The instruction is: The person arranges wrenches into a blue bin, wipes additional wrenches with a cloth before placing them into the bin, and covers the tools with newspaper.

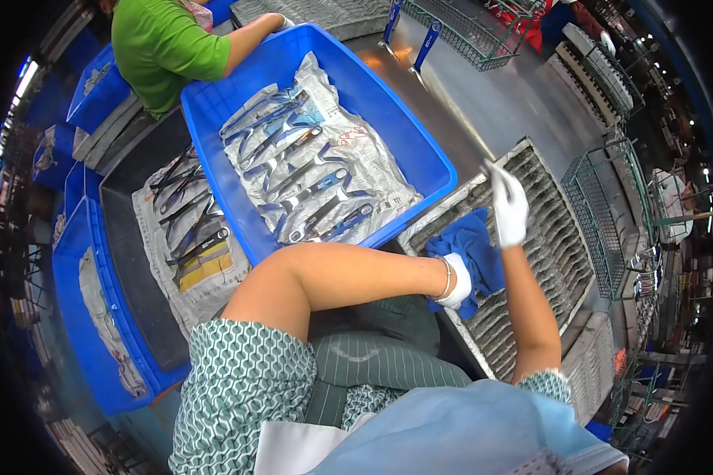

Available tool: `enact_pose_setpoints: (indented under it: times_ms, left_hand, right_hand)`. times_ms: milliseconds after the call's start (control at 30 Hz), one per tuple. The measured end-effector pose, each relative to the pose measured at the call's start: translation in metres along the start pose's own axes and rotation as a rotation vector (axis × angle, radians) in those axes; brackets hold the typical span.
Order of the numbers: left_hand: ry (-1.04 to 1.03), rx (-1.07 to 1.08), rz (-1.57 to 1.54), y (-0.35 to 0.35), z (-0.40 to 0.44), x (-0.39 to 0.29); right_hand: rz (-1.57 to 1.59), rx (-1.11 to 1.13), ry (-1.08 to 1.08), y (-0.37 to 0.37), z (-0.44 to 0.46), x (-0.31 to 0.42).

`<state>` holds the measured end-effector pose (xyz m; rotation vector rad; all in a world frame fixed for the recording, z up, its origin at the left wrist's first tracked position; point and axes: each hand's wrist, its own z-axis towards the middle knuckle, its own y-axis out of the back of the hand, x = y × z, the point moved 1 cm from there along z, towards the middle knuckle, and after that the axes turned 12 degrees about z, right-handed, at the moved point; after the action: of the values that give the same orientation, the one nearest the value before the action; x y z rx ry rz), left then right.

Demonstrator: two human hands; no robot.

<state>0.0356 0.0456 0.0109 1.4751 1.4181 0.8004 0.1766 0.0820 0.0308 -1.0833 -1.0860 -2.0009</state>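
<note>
My left hand (456, 282), in a white glove, is closed on a crumpled blue cloth (471, 245); its fingertips are hidden in the folds. Just beyond and to the right, my white-gloved right hand (510, 210) is raised with its fingers stretched out. I make out no object in it, though its fingertips are slightly blurred. Both hands are over a grey ridged tray (543, 198), where the cloth lies. To the left, a large blue bin (404, 138) holds several wrenches laid in rows on newspaper (372, 158).
Two blue-handled wrenches (428, 46) lie on the metal table (491, 95) ahead. A green wire basket (598, 214) stands at right, another beyond the table. A co-worker in a green shirt (162, 47) leans at the bin's far side. More tools lie on newspaper (202, 297) at left.
</note>
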Motion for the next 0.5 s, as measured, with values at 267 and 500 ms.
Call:
enact_pose_setpoints:
  times_ms: [267,500]
  left_hand:
    - [-0.114,0.024,0.155,-0.005,0.014,-0.006]
    - [-0.087,-0.062,0.045,0.003,0.01,0.004]
  right_hand:
    - [0.233,0.101,-0.152,-0.108,0.164,-0.039]
    - [0.572,0.049,-0.407,-0.158,0.25,-0.076]
